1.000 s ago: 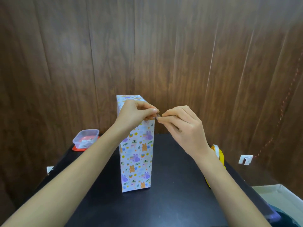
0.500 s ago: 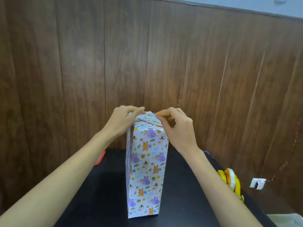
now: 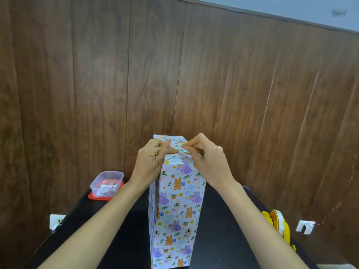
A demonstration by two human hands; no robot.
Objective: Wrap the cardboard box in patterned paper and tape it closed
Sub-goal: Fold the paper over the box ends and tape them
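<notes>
The tall box wrapped in patterned paper (image 3: pixel 177 206) stands upright on the black table (image 3: pixel 223 233). Its top flaps are folded in to a seam. My left hand (image 3: pixel 152 162) is at the top left edge, fingers curled, thumb pressing across the folded flap. My right hand (image 3: pixel 210 162) is at the top right edge, and its thumb and forefinger pinch a small clear strip of tape (image 3: pixel 181 148) against the top. The tape is barely visible.
A clear plastic container (image 3: pixel 106 183) sits on a red lid at the table's back left. A yellow tape dispenser (image 3: pixel 279 228) stands at the right edge. The wooden wall is close behind, with white sockets (image 3: pixel 305 227) low on it.
Both hands carried the small tape strip from in front of the box up onto its top, and they now press it down there. My view has shifted up and closer.
</notes>
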